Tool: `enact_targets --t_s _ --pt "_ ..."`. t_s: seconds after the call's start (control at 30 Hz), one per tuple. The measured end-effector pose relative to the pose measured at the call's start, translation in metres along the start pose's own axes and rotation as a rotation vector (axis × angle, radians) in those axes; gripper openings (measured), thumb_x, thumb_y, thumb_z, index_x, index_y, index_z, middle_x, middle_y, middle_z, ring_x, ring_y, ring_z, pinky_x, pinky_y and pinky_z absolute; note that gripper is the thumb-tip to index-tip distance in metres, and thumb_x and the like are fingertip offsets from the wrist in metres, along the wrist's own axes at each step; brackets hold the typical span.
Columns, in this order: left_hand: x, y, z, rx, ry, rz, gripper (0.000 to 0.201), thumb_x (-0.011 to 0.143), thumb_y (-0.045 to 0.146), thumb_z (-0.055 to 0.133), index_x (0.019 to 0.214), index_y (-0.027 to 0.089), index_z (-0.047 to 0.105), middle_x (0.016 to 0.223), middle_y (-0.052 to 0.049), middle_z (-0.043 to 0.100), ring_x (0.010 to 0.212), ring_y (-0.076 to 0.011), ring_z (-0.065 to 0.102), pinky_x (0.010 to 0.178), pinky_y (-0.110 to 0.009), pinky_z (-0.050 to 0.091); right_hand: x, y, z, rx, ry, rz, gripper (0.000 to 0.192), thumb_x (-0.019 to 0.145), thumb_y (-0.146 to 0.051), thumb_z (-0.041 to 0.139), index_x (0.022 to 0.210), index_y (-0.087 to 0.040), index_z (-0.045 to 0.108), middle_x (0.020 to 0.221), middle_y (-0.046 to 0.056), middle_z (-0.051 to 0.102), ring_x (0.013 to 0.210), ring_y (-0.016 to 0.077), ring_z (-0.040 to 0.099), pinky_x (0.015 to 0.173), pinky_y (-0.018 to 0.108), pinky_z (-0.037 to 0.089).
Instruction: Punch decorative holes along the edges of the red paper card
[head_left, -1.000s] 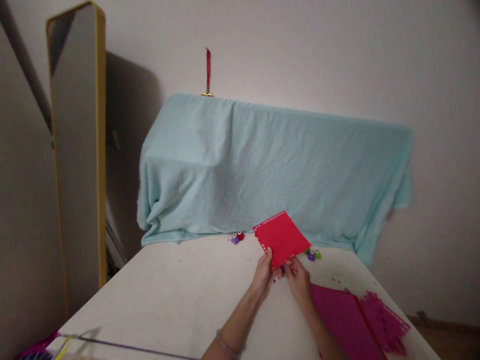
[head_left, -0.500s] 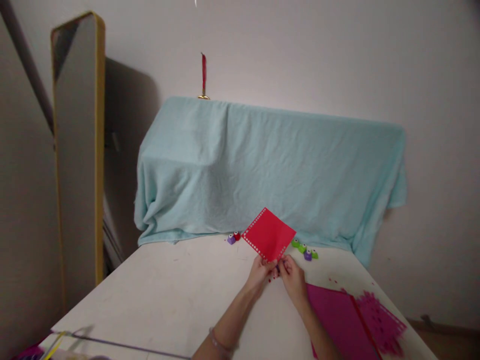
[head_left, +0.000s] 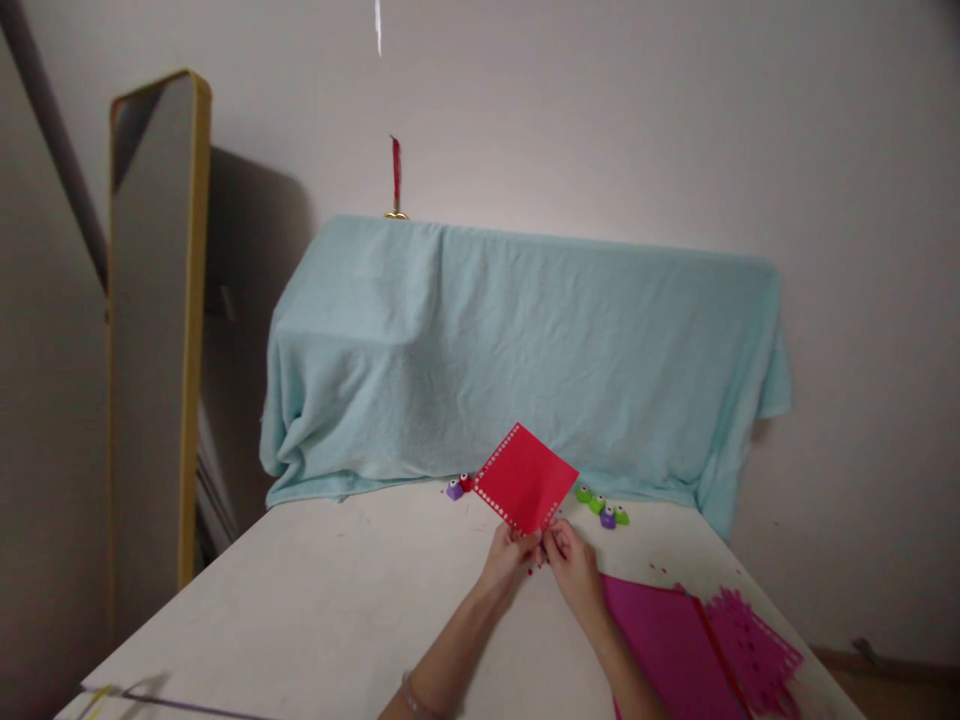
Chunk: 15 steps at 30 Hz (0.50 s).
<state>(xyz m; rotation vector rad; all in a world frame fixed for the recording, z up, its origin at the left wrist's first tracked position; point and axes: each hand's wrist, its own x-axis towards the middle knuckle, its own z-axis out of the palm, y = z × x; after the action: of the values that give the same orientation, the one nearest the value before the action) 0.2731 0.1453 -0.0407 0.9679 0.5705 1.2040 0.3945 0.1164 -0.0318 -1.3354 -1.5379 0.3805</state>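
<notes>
Beneath the right hand, the magenta paper sheets run off the bottom edge, and the red paper hides both hands' fingertips.

Pale wall, gold-framed mirror leaning left, aqua cloth draped behind white table

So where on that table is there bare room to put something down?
The white table is bare left of the hands, from the blue cloth to the near edge. It is crowded at the small punches along the cloth and the magenta sheets on the right.
</notes>
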Motion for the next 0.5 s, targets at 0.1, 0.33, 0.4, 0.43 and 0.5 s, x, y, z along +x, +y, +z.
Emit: enact_targets --t_s 0.1,0.33,0.4,0.43,0.5 --pt "0.0 -0.001 -0.001 0.007 0.0 0.004 0.027 0.067 0.03 0.072 0.084 0.011 0.062 0.057 -0.002 0.058 0.047 -0.0104 0.05 0.05 -0.022 0.036 0.0 0.0 0.001 0.008 -0.001 0.001 0.044 0.088 -0.061 0.044 0.072 -0.022 0.057 0.055 0.004 0.061 0.049 0.0188 0.057 0.049 0.026 0.043" --pt "0.0 -0.007 0.001 -0.042 0.021 0.008 0.024 0.067 0.027 0.071 0.084 0.011 0.063 0.058 -0.003 0.059 0.047 -0.0102 0.05 0.049 -0.022 0.035 -0.002 0.009 0.005 0.032 -0.04 0.022 0.042 0.089 -0.059 0.046 0.073 -0.022 0.058 0.057 0.004 0.062 0.05 0.0191 0.059 0.05 0.026 0.043" --pt "0.001 -0.011 0.0 -0.051 0.014 0.013 0.021 0.069 0.026 0.07 0.08 0.01 0.063 0.056 -0.003 0.058 0.047 -0.01 0.049 0.048 -0.021 0.033 -0.002 0.016 0.008 0.052 -0.062 0.019 0.04 0.091 -0.055 0.045 0.076 -0.021 0.058 0.059 0.004 0.062 0.051 0.0186 0.059 0.051 0.026 0.043" --pt "0.003 -0.014 -0.001 -0.058 0.028 0.018 0.019 0.069 0.026 0.069 0.078 0.01 0.063 0.055 -0.002 0.056 0.046 -0.0095 0.048 0.048 -0.021 0.032 -0.003 0.02 0.009 0.06 -0.07 0.013 0.038 0.093 -0.053 0.044 0.079 -0.021 0.059 0.06 0.003 0.062 0.053 0.0183 0.06 0.052 0.026 0.043" --pt "0.006 -0.018 -0.004 -0.054 0.026 -0.002 0.02 0.07 0.026 0.069 0.079 0.01 0.063 0.053 -0.001 0.055 0.045 -0.0101 0.047 0.048 -0.022 0.032 -0.002 0.028 0.012 0.056 -0.089 0.003 0.035 0.095 -0.048 0.042 0.081 -0.02 0.058 0.062 0.002 0.061 0.055 0.0175 0.059 0.055 0.026 0.042"
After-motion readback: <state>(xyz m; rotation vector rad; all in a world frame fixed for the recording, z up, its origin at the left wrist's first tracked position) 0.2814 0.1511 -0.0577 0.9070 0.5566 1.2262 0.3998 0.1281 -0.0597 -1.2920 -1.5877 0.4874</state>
